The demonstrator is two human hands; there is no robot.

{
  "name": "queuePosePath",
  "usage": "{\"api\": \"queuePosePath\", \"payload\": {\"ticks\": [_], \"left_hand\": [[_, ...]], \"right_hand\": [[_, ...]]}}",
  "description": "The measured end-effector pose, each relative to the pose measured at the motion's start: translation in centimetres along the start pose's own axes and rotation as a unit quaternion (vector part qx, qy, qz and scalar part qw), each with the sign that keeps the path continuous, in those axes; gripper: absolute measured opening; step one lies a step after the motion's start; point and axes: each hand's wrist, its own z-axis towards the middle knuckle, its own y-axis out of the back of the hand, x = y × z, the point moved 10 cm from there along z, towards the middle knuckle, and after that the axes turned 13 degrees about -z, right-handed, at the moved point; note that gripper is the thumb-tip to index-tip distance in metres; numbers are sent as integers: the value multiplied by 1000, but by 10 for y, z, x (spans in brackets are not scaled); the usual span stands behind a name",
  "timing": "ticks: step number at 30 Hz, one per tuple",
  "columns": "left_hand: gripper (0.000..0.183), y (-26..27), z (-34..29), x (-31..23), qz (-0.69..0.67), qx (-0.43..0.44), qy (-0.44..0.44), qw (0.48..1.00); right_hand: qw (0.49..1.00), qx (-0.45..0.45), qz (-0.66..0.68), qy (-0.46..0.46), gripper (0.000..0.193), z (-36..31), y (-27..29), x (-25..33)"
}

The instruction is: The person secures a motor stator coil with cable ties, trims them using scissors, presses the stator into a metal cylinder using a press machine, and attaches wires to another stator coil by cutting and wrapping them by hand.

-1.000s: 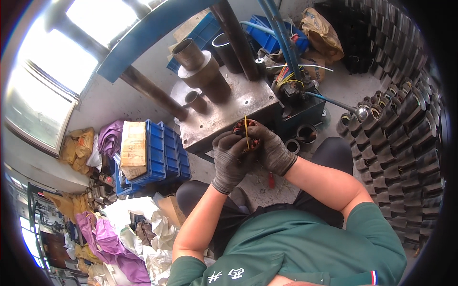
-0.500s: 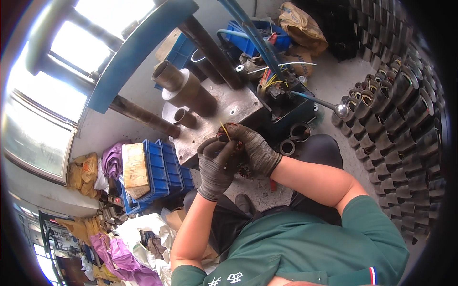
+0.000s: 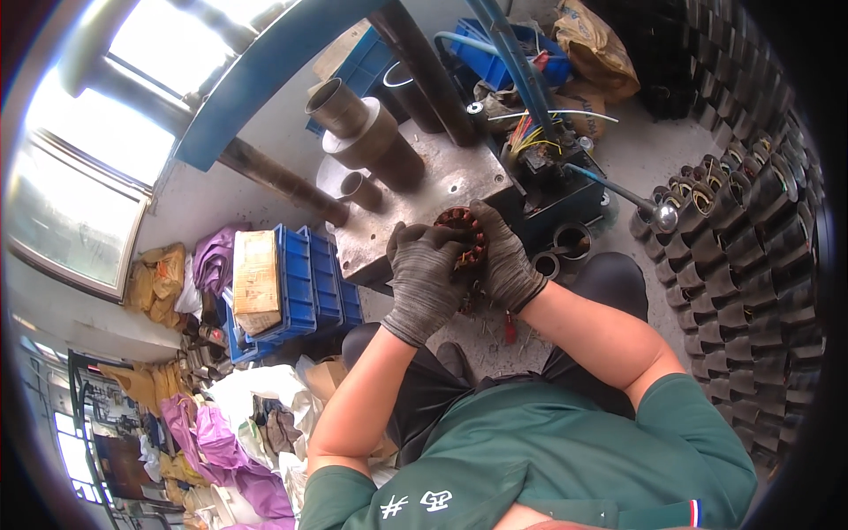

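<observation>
Both gloved hands are closed around a wound motor stator, a ring with red-brown windings round its rim. My left hand wraps its left side, the fingers reaching over to the ring's opening. Against the right side presses my right hand, thumb and fingers along the outer wall. The stator is tilted toward me, just off the near edge of the metal press plate. Its lower part is hidden by the gloves. On the plate stand a stepped metal cylinder and a short tube.
A lever with a ball knob sticks out at the right, beside stacked metal housings. Blue crates with a cardboard box stand at the left. Two metal rings lie near my right knee. Bundled coloured wires hang behind.
The view has shifted, so the press sits farther right and higher. The stator now shows its winding ring between my hands; the yellow strip earlier by my fingers is out of sight.
</observation>
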Motion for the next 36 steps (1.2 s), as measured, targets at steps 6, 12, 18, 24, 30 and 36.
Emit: {"api": "queuePosePath", "payload": {"ticks": [6,12,18,24,30,36], "left_hand": [[46,6,-3,1,10,-12,11,1000],[105,16,-22,23,-360,-136,-2,923],[114,-2,-16,49,-306,-142,74,939],[100,9,11,87,-410,-137,127,893],[52,122,116,176,-349,-293,0,890],[59,179,183,280,-232,-313,190,901]], "right_hand": [[999,-8,35,14,48,19,12,-12],[992,51,114,21,50,7,-16,12],[989,93,118,17,61,3,-31,14],[984,154,73,41,65,7,-46,18],[995,98,8,-3,57,30,-12,-13],[993,112,11,-35,58,42,-6,-28]]}}
